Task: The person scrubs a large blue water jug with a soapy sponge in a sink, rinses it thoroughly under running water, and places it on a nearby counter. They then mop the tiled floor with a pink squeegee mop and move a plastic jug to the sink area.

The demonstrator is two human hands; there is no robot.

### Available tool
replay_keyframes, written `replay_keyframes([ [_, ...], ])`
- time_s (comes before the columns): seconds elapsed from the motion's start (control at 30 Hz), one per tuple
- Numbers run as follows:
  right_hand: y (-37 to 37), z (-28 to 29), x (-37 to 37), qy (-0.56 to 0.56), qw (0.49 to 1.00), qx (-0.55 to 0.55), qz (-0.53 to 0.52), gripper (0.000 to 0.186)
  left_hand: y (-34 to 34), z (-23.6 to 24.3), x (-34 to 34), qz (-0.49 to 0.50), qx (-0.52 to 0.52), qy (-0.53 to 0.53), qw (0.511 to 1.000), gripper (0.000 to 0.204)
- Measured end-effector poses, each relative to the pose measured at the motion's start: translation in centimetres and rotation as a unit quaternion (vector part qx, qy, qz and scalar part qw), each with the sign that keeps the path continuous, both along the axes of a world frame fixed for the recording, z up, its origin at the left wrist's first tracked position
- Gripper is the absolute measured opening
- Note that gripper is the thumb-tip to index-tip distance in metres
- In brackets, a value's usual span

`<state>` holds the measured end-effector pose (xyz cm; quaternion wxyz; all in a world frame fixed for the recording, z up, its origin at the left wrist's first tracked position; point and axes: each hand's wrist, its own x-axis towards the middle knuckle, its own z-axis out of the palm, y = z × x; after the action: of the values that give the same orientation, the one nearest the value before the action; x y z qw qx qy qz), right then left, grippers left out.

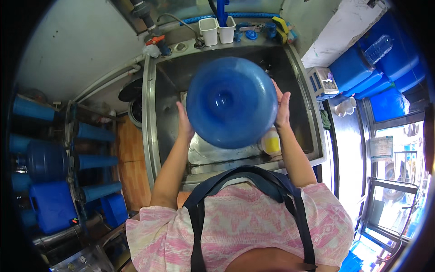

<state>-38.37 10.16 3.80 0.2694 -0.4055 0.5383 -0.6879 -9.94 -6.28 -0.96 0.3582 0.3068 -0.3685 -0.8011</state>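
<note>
A large round blue water jug (248, 109) is held over the steel sink (166, 131), its broad round base with a dimpled middle facing up. My left hand (183, 121) presses against its left side, and my right hand (282, 107) supports its right side. Some of the fingers are hidden behind the jug, as is its neck. Just below the jug's right edge, near my right wrist, a white container with a yellow label (272, 142) stands in the sink.
Two white cups (209, 32) stand on the sink's back ledge, beside a small faucet and a yellow-and-black sponge (281, 29). An orange-handled valve (155, 40) is at the back left. Racks with blue jugs (47, 161) fill the left; blue containers (353, 68) are stacked right.
</note>
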Motion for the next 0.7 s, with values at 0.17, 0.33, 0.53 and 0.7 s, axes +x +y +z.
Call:
replay_keyframes([
  [0.17,4.6,-0.1,-4.6,-0.281,0.956,-0.018,0.078,0.102,6.9,-1.2,3.9,-0.129,-0.002,-0.087,0.988,0.088],
  [0.33,7.7,0.4,-9.6,-0.29,0.956,0.001,0.048,0.101,11.7,0.5,1.7,-0.272,-0.324,-0.143,0.895,0.077],
  [0.53,7.9,1.4,-11.0,-0.353,0.935,-0.024,-0.017,0.099,9.9,3.3,-5.7,-0.254,-0.457,-0.167,0.836,0.077],
  [0.7,5.7,2.7,-7.9,-0.372,0.919,0.004,-0.131,0.098,2.6,3.8,-10.3,-0.182,-0.294,-0.126,0.93,0.084],
])
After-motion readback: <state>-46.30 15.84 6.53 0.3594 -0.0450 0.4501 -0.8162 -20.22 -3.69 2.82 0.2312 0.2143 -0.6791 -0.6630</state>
